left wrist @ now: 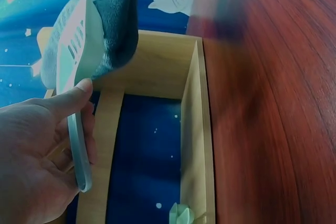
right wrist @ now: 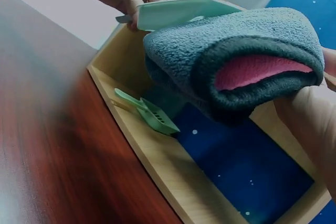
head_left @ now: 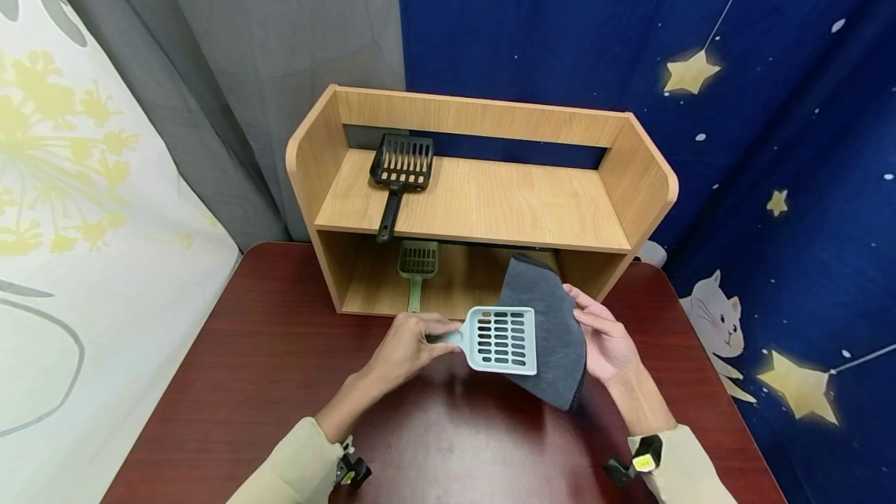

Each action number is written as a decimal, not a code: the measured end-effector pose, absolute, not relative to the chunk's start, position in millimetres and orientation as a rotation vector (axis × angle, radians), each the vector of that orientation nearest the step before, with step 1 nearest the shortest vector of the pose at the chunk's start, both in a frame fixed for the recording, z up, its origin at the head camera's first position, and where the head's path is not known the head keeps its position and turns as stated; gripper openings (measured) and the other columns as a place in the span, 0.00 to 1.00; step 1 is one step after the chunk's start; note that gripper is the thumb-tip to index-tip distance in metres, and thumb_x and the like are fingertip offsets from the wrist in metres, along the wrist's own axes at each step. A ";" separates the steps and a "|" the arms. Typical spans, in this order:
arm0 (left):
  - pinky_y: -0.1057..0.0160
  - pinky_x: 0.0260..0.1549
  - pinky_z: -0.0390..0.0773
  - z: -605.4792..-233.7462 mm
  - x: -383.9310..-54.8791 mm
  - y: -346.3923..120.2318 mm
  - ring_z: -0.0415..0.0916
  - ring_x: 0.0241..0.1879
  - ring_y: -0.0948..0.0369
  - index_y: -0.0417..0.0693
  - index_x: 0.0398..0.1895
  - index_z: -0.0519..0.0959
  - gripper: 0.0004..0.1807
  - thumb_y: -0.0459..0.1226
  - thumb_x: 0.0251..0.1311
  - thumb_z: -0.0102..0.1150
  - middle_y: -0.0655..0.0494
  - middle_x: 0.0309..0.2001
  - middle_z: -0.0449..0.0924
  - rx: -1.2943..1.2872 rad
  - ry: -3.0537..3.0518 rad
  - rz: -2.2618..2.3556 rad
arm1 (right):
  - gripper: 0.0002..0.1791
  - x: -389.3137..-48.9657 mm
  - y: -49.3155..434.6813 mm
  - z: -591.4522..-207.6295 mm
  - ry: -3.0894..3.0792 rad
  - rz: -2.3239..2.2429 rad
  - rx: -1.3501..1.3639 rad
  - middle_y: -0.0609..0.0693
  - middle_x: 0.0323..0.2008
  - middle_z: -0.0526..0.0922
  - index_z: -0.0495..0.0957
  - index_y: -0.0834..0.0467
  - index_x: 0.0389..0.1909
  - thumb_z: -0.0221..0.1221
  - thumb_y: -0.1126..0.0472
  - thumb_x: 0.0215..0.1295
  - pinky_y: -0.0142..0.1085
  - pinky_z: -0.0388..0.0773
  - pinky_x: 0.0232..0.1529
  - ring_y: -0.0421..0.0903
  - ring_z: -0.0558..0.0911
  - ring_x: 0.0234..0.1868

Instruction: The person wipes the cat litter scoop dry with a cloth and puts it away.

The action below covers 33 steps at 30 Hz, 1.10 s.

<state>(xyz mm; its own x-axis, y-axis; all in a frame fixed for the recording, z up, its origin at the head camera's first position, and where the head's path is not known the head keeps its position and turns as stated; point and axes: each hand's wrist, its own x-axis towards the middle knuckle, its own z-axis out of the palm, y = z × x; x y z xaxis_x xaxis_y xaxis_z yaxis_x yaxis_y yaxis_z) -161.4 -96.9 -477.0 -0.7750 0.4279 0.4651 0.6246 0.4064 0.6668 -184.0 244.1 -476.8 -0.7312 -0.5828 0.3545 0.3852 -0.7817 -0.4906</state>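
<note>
My left hand (head_left: 408, 350) pinches the handle of a light blue slotted litter scoop (head_left: 501, 340), its blade face up above the table. In my right hand (head_left: 607, 342) is a folded grey cloth (head_left: 553, 333), gripped at its right edge. The right wrist view shows the fleecy cloth (right wrist: 231, 61) with a dark border and a pink inner side. The scoop's blade overlaps the cloth in the head view; in the right wrist view the scoop (right wrist: 184, 13) lies against the cloth's far side. Part of the right hand's fingers is hidden behind the cloth.
A two-tier wooden shelf (head_left: 476, 212) stands at the back of the dark red table (head_left: 280, 364). On its upper tier lies a black slotted scoop (head_left: 402, 166), handle over the front edge. A green scoop (head_left: 418, 261) lies on the lower tier. Curtains hang behind.
</note>
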 end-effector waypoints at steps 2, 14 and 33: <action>0.66 0.38 0.85 -477.1 -161.4 -98.5 0.89 0.40 0.59 0.38 0.49 0.90 0.20 0.29 0.50 0.81 0.50 0.41 0.92 -0.911 -2.458 -1.284 | 0.28 -181.5 247.1 -474.1 0.551 -2.456 -0.688 0.60 0.64 0.80 0.70 0.65 0.70 0.28 0.77 0.80 0.43 0.78 0.64 0.53 0.82 0.64; 0.68 0.31 0.81 -470.6 -167.1 -112.1 0.85 0.34 0.62 0.36 0.45 0.91 0.18 0.32 0.51 0.83 0.48 0.39 0.92 -0.817 -2.561 -1.087 | 0.26 -162.3 260.8 -463.6 1.417 -2.547 -0.534 0.47 0.60 0.82 0.79 0.58 0.66 0.44 0.79 0.78 0.33 0.83 0.52 0.41 0.84 0.56; 0.67 0.27 0.76 -470.1 -170.6 -74.8 0.78 0.27 0.64 0.40 0.44 0.92 0.15 0.36 0.53 0.81 0.51 0.35 0.92 -0.438 -2.644 -1.226 | 0.23 -137.2 168.7 -489.1 2.381 -2.199 -0.857 0.57 0.48 0.87 0.83 0.70 0.55 0.69 0.82 0.58 0.34 0.87 0.37 0.37 0.86 0.42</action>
